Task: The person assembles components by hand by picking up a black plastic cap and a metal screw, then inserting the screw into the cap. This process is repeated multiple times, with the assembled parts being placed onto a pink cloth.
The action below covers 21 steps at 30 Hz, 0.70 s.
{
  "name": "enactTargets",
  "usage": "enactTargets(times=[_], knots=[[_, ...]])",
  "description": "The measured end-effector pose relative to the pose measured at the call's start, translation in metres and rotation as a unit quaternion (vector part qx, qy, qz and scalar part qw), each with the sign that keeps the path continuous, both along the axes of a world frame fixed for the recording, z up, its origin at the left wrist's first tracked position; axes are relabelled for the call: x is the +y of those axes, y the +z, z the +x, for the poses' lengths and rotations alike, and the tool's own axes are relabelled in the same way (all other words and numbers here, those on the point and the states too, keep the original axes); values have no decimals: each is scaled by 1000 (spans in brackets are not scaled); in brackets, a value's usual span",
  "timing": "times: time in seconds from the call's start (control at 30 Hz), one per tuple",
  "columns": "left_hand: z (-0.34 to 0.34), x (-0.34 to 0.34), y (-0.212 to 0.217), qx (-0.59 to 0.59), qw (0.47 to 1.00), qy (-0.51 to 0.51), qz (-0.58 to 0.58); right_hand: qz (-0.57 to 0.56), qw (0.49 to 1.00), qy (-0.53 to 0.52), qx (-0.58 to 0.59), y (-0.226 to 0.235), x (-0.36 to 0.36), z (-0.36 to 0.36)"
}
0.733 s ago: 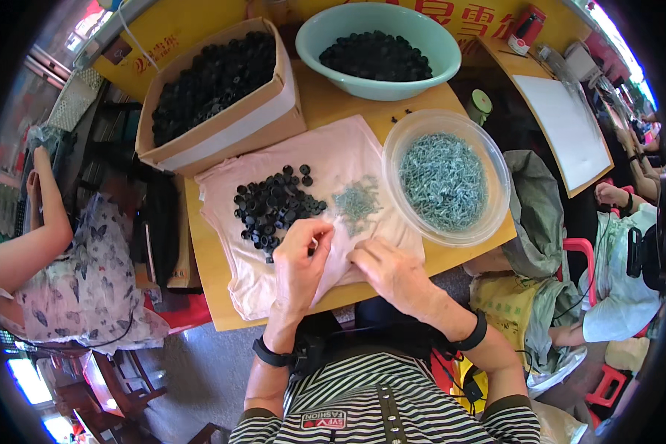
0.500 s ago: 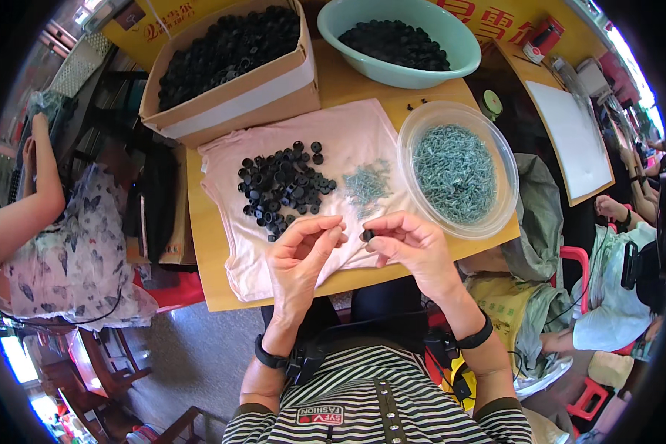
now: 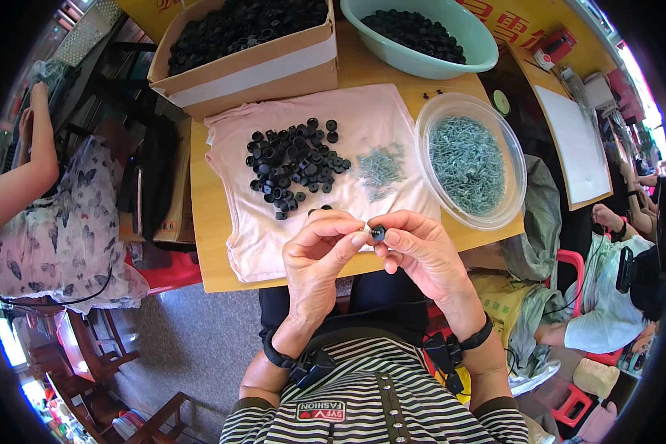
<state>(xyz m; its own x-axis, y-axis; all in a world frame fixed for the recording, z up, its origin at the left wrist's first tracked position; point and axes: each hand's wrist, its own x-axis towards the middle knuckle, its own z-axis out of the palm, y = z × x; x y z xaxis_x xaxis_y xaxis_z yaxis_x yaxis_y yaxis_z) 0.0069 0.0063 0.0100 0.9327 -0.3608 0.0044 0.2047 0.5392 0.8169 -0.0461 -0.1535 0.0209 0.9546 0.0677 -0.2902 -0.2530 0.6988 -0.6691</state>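
Observation:
Both hands meet above the near edge of a pale pink cloth (image 3: 251, 229). My left hand (image 3: 314, 255) pinches a small metal screw (image 3: 368, 230) between thumb and index finger. In the fingertips of my right hand (image 3: 425, 251) is a small round black plastic cap (image 3: 378, 233). The screw's end meets the cap; how far it goes in is too small to tell. Beyond the hands, a heap of loose black caps (image 3: 292, 163) lies on the cloth. To its right is a small pile of screws (image 3: 382, 170).
A round clear plastic tub (image 3: 518, 189) full of screws stands at the table's right. Behind are a cardboard box (image 3: 263, 81) and a pale green basin (image 3: 429, 68), both holding black parts. Other people sit left and right, one in a butterfly-print garment (image 3: 59, 237).
My hands have come together, bringing the screw against the cap, where before there was a gap between them. The whole view has shifted slightly.

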Motion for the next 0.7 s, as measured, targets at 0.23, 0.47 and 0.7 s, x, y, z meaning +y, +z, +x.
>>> enactTargets(times=[0.23,0.47,0.7], knots=[[3,10,-3,-105,984,24,145,-4,1000,0,7,-1,2,0],[5,11,10,-292,895,92,323,-110,993,-14,-29,-5,5,3],[21,2,6,-258,910,37,322,-133,989,-41,-43,-12,-3,8]])
